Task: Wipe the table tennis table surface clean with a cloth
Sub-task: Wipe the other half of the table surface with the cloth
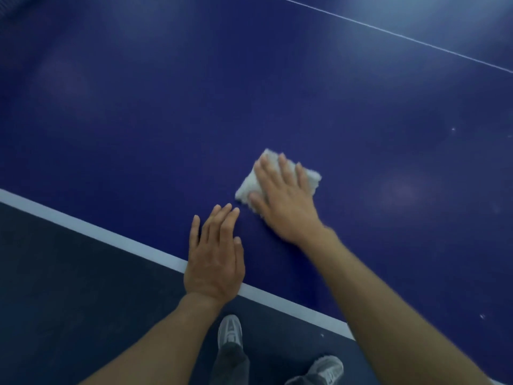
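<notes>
A folded white cloth (pixel 247 187) lies on the dark blue table tennis table (pixel 166 107), a little in from its near edge. My right hand (pixel 283 195) presses flat on the cloth with straight, spread fingers and covers most of it. My left hand (pixel 215 257) rests flat on the table at the white edge line (pixel 91 232), fingers straight, just left of the cloth and not touching it.
A thin white centre line (pixel 388 31) crosses the far right of the table. A few small white specks (pixel 453 129) lie on the surface at the right. Below the near edge are dark floor (pixel 69 301) and my two grey shoes (pixel 229 329).
</notes>
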